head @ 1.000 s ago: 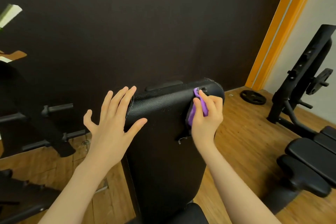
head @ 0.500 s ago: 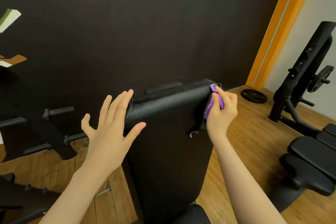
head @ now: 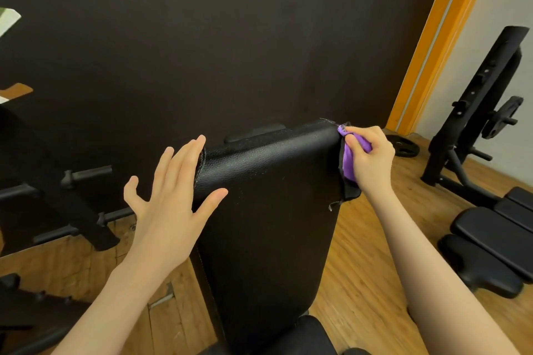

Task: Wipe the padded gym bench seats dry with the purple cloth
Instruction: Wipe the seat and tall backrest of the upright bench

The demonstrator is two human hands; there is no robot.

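Observation:
A black padded bench back pad (head: 268, 210) stands raised in front of me, and the seat pad (head: 300, 337) shows at the bottom edge. My right hand (head: 372, 161) grips the bunched purple cloth (head: 350, 158) against the pad's upper right corner, beside a torn flap of black cover. My left hand (head: 170, 204) is spread with straight fingers. Its fingertips lie at the pad's upper left edge and its thumb on the pad's face.
A second black bench (head: 496, 239) with a rack upright (head: 478, 104) stands on the right. A weight plate (head: 403, 145) lies on the wooden floor near the orange door frame (head: 432, 37). Black rack bars (head: 83, 173) are on the left, a dark wall behind.
My right hand has slid the purple cloth rightward across the top of the back pad to its right corner. My left hand has stayed at the left edge.

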